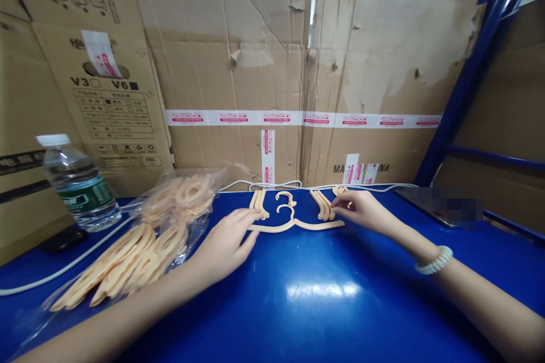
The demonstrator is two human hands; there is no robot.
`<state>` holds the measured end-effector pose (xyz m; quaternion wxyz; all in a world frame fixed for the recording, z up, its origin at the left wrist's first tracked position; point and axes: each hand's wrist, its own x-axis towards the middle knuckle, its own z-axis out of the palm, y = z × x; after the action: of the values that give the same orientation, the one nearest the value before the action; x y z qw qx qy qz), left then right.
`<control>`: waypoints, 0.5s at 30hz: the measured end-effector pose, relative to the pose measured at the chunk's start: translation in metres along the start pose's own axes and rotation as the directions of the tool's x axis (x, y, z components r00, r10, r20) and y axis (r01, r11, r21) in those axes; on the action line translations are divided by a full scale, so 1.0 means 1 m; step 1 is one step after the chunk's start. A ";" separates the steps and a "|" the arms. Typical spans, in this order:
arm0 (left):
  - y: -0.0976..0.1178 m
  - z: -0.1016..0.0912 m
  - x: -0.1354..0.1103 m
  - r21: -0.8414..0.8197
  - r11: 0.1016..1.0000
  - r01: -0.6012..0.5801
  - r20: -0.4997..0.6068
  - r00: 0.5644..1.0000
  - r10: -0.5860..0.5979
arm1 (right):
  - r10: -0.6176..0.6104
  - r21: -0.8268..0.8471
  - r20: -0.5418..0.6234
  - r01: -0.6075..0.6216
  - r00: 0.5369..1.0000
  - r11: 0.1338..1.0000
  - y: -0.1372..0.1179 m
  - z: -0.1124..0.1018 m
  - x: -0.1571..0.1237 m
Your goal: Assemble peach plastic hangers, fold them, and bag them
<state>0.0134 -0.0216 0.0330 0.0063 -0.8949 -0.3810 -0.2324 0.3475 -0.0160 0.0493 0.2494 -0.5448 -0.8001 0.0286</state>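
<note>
A beige plastic hanger point(315, 226) lies on the blue table, its two arms spread and its hook pointing away from me. My left hand point(232, 238) has its fingers and thumb around the hanger's left end. With bent fingers, my right hand point(360, 208) pinches at the near end of the rightmost piece in a group of loose hanger arms point(322, 204); its fingertips partly hide the contact. Another group of loose arms point(258, 203) lies beyond my left fingers. Between the groups is a separate hook piece point(284, 197). More beige parts point(339, 190) lie behind my right hand.
Clear plastic bags of beige hanger parts point(128, 261) lie at left. Behind them stands a water bottle point(80, 187), with a black object point(63, 239) near its base. A white cable point(63, 269), a dark flat device point(426, 204), cardboard boxes point(238, 68) and a blue frame point(464, 74) surround the table.
</note>
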 end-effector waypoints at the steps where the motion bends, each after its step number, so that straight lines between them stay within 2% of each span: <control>1: -0.005 -0.003 0.003 0.014 1.000 0.002 0.010 1.000 -0.002 | 0.001 0.002 -0.008 -0.001 1.000 1.000 -0.001 0.000 0.001; 5: -0.023 -0.011 0.018 0.046 0.999 -0.008 0.077 0.997 0.004 | -0.036 0.018 0.007 0.035 0.999 0.999 -0.008 0.006 0.014; 9: -0.034 -0.012 0.037 0.088 0.994 -0.057 0.165 0.985 0.042 | -0.100 -0.002 0.077 0.101 0.992 0.995 -0.023 0.015 0.038; 15: -0.043 -0.012 0.057 0.155 0.972 -0.177 0.319 0.940 0.120 | -0.203 -0.037 0.203 0.215 0.958 0.976 -0.036 0.035 0.067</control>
<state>0.0137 0.0452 0.0605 0.0460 -0.9420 -0.3280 -0.0533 0.2833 0.0368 0.0549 0.1542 -0.4588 -0.8745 0.0325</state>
